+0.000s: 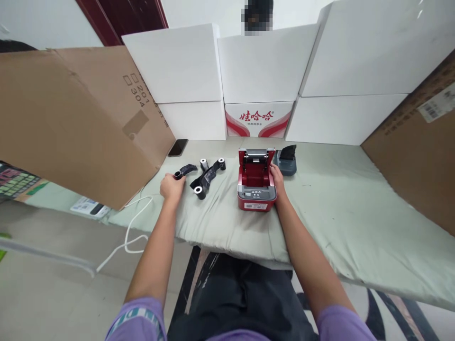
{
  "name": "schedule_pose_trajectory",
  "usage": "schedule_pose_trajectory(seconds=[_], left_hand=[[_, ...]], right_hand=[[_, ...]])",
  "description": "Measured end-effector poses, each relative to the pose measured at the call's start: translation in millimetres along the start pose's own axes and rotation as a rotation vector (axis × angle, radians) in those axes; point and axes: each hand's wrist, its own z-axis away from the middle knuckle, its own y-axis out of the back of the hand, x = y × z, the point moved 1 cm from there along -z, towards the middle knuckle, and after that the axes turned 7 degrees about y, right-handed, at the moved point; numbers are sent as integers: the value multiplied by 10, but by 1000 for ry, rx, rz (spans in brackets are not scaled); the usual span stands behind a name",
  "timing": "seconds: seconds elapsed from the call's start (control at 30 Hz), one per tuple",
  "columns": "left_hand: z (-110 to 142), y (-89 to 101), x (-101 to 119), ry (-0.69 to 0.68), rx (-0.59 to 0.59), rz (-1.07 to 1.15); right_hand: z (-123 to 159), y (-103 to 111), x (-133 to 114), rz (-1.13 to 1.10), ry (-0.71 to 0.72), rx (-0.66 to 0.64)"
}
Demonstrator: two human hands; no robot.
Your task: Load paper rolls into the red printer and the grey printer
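Note:
My left hand (172, 186) is closed on a small roll of black strip (177, 175), whose loose end trails off to the right. Beside it lie several more rolls with unwound black strip (209, 177); white cores show at their ends. A red and grey label printer (256, 192) sits upright in front of me with its lid raised, and its red inner bay looks bare. Along the printer's right side rests my right hand (278, 180), fingers wrapped round its edge and partly hidden behind it. Just behind that hand is a dark grey device (286, 163) with a black piece sticking up from it.
A phone (177, 148) lies at the back left of the cloth-covered table (320, 213). White boxes (259, 64) are stacked along the back. Large cardboard panels stand left (81, 113) and right (419, 137). A white cable (133, 222) hangs over the front left edge.

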Motion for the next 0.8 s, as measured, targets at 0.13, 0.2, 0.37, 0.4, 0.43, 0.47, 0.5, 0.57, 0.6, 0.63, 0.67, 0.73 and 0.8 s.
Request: schedule_pose_trajectory(seconds=[0.13, 0.2, 0.37, 0.4, 0.43, 0.47, 0.5, 0.57, 0.6, 0.63, 0.67, 0.73, 0.8], left_hand=[[171, 97, 89, -66, 122, 86], [251, 166, 211, -176, 217, 146], [359, 162, 737, -558, 60, 141], [369, 121, 864, -644, -27, 102], [379, 70, 989, -734, -102, 51], [387, 14, 1108, -824, -162, -14], [392, -44, 1218, -896, -208, -87], [393, -148, 1394, -977, -264, -226], [388, -185, 1457, -992, -274, -274], [383, -208, 1503, -999, -275, -298], [378, -215, 1532, -1005, -268, -296], [376, -180, 1542, -1007, -249, -221], [388, -88, 1508, -985, -247, -81]], right_hand=[[7, -11, -21, -17, 4, 7], [10, -14, -35, -17, 0, 7], [14, -12, -55, -7, 6, 6], [14, -11, -55, -9, -2, 4], [15, -11, -54, -14, -12, 5], [17, -12, -53, -19, -22, 6], [18, -13, -54, -25, -31, 6], [21, -17, -60, -34, -44, 5], [22, -19, -65, -37, -48, 7], [22, -22, -71, -38, -52, 10], [23, -25, -76, -38, -56, 11], [22, -30, -84, -40, -58, 13], [20, -33, -84, -40, -54, 7]])
